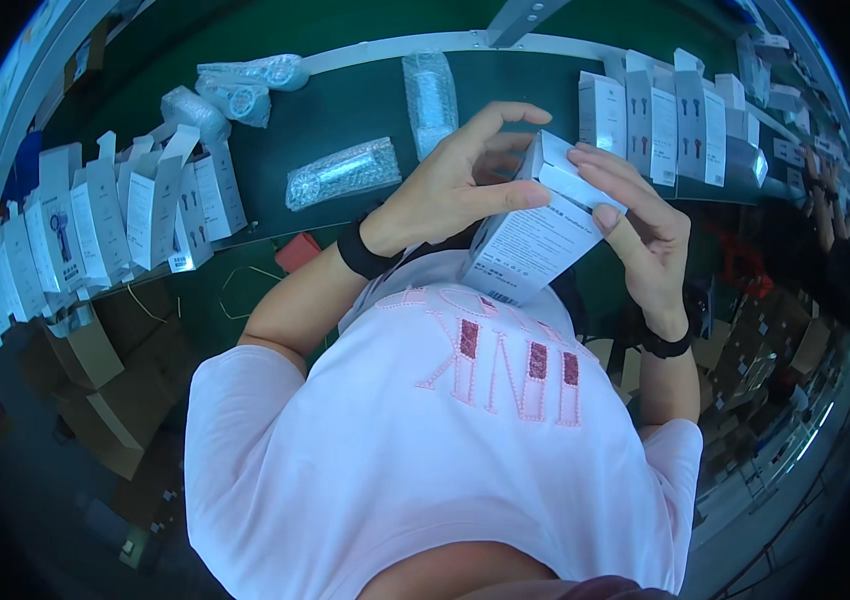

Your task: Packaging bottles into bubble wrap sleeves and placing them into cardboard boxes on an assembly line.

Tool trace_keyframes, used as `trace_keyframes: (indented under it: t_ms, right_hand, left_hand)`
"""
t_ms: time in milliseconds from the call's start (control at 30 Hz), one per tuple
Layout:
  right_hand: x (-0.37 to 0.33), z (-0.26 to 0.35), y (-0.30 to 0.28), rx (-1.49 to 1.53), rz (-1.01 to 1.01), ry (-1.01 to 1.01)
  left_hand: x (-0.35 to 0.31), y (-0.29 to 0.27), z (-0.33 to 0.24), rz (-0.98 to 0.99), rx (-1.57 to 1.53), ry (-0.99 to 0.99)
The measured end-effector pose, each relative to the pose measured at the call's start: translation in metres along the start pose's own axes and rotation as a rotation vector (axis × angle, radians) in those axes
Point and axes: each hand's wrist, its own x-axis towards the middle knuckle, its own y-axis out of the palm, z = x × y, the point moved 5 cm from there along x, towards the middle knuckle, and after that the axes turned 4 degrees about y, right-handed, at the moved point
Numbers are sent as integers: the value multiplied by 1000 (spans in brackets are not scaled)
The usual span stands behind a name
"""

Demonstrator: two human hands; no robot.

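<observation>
The left hand [470, 185] and the right hand [640, 225] both hold one tipped white box [535, 240], with bent fingers near its top end. The left thumb lies flat on its printed side. What is in it is hidden. Left of the white box, the green desk [345, 110] has bubble-wrapped bundles [343, 173], then a row of boxes [100, 230] with flaps up. Right of the white box stand more boxes [650, 125].
</observation>
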Motion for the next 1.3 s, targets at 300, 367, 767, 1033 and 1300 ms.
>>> trace_keyframes:
  t_ms: [300,367,767,1033,1300]
  right_hand:
    - [-25,-8,-32,-135,-215,157]
    - [-28,-9,-42,-210,-186,127]
    - [-40,-37,-107,-302,-45,40]
    - [-60,-55,-173,-420,-193,-15]
    - [-132,-72,-329,-314,-908,219]
  left_hand:
    - [36,31,25,126,-4,-11]
    - [46,38,29,141,-3,-30]
    - [90,76,61,239,63,-97]
    - [141,126,83,323,54,-213]
    - [274,171,111,-201,650,-49]
